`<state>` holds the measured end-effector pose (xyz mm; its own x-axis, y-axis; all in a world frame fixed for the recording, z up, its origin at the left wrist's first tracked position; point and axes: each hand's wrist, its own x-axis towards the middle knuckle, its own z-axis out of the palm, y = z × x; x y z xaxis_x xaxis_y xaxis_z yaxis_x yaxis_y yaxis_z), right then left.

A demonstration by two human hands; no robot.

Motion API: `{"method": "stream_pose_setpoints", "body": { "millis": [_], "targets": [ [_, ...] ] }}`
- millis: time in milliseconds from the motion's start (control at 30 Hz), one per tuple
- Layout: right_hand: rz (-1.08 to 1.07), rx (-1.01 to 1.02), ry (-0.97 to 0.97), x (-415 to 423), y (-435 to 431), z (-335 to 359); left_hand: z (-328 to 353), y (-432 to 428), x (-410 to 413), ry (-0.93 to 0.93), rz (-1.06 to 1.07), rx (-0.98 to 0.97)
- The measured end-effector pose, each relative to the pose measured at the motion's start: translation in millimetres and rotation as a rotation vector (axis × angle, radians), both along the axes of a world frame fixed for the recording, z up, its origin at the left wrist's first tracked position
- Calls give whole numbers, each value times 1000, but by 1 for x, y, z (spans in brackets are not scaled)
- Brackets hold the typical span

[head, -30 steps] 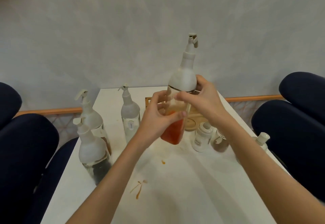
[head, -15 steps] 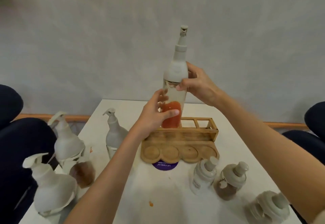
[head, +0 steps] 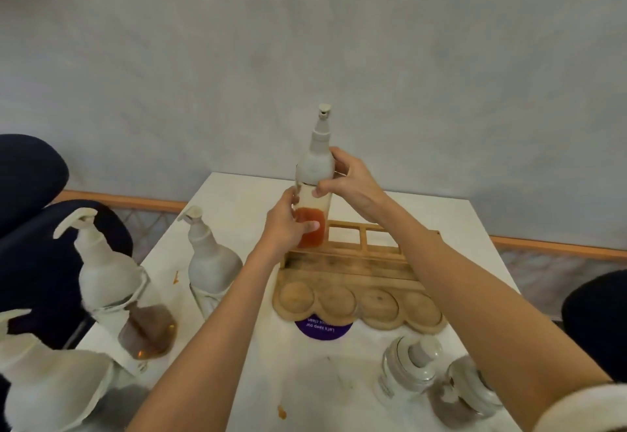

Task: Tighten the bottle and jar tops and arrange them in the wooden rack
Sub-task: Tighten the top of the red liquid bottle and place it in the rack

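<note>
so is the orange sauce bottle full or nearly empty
Partly full: orange liquid fills only the lower part of the bottle; glass above looks clear.

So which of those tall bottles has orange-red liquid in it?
The orange bottle that the left hand and right hand grip at the wooden rack. The pale bottle beside it and the brown bottle further left differ.

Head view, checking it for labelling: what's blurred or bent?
Head view: red bottle at centre fairly sharp; pump bottles at left and jars at lower right smeared and stretched toward the edges; light soft and even, no harsh glare on the table.
</note>
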<state>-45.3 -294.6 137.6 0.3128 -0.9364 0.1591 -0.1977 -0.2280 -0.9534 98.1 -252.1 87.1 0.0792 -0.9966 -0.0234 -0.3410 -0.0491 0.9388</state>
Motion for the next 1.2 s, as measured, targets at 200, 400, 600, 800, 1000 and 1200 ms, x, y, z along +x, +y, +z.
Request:
{"method": "stream_pose_setpoints", "body": {
  "millis": [200,400,600,800,1000,1200],
  "targets": [
    [-10,29,-25,4,-7,-4,-6,-11,1,-43,5,5],
    [-77,72,35,4,-8,-24,-16,-16,3,-67,-61,89],
    [-129,105,123,16,-3,-46,-24,-14,6,-6,-66,96],
    [-98,136,169,18,-4,-45,-27,-13,5,-40,-41,104],
    [-67,204,308,16,2,-31,-16,0,-3,-149,30,31],
    [-117,111,718,-11,22,20,18,30,-10,-207,120,-249]
  ]
}}
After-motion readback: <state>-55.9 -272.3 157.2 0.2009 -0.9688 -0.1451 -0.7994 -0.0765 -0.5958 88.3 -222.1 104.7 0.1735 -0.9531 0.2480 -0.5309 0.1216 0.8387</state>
